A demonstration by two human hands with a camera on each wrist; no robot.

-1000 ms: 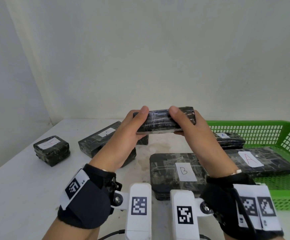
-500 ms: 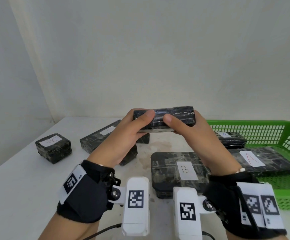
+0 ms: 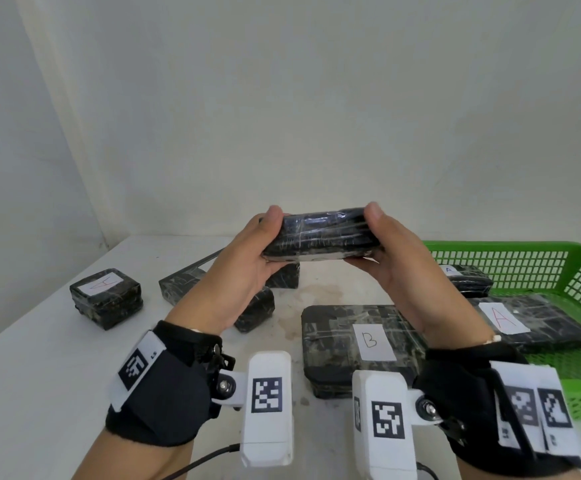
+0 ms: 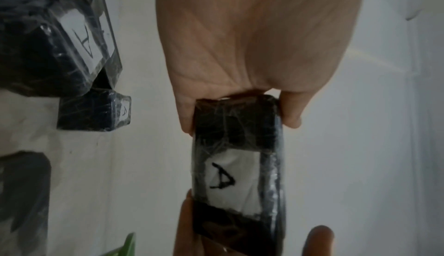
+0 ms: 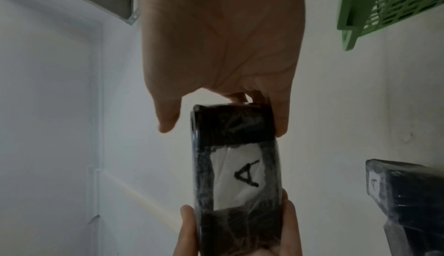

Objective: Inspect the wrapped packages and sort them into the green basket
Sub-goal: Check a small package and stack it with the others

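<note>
Both hands, left hand [image 3: 247, 258] and right hand [image 3: 396, 265], grip an A-labelled package [image 3: 320, 233] above B-labelled package [image 3: 358, 341].

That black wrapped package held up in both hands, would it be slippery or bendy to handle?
Probably stiff: the held package spans straight between the left hand and right hand without sagging. Its glossy film wrap looks somewhat slippery. Flat faces suggest it won't roll.

I saw a black package [image 3: 320, 235] bearing a white label [image 4: 231, 182] with a black A; at three o'clock, a green basket [image 3: 496, 249] with lattice walls; wristbands [image 3: 164, 386] black.
</note>
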